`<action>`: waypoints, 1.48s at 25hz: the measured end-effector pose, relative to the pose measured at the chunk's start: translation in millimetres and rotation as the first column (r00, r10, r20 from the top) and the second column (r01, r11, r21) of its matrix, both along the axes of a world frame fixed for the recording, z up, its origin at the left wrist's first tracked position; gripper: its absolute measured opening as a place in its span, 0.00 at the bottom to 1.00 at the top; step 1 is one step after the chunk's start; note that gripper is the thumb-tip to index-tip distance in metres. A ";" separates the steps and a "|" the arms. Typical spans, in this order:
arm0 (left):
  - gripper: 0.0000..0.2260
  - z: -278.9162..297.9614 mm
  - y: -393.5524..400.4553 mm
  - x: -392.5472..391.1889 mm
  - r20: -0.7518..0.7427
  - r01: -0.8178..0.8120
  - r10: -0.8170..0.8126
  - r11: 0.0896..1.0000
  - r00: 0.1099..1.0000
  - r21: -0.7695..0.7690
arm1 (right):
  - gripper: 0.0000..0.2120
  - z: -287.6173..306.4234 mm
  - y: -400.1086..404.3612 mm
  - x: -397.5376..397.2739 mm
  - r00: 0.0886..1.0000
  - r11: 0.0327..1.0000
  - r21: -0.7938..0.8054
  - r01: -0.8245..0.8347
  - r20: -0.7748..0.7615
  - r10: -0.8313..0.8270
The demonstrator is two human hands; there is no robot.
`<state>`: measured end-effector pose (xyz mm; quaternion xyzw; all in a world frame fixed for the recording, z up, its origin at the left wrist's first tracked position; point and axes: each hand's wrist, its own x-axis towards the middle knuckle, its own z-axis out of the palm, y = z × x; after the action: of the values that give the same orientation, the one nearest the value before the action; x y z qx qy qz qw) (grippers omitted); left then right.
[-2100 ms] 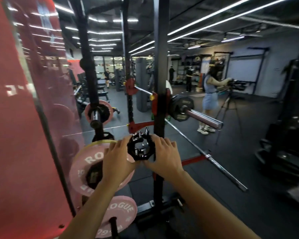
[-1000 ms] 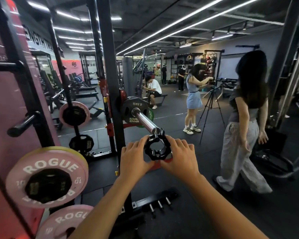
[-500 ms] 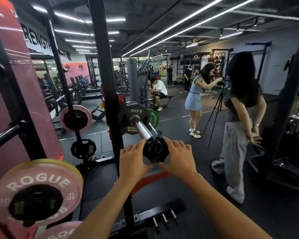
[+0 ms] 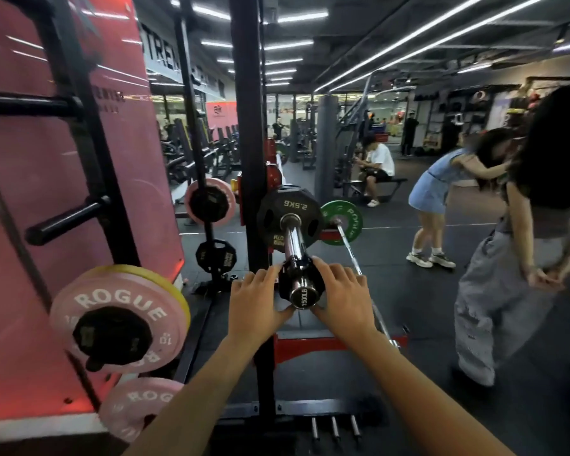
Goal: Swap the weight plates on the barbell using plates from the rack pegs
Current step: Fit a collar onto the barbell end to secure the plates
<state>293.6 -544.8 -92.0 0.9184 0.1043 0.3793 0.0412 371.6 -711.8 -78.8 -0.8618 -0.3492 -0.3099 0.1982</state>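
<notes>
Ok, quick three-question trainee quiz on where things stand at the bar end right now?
1. True or false: the black collar is already on the barbell sleeve.
2. Which plate sits on the sleeve beyond the collar? A) the pink ROGUE plate B) the black 2.5KG plate C) the green ROGUE plate
3. Fill in: the left hand and right hand hold the ____ from either side.

Key: 1 true; 2 B; 3 collar.
</notes>
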 end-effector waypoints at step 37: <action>0.19 17.4 115.8 210.7 0.025 0.087 -0.086 0.994 0.996 -0.066 | 0.34 5.8 120.4 220.6 0.999 0.999 -0.041 -0.020 0.024 0.021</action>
<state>504.3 -429.0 -74.5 0.9160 0.0765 0.3835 0.0893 592.2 -591.4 -72.9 -0.8582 -0.3669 -0.3109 0.1794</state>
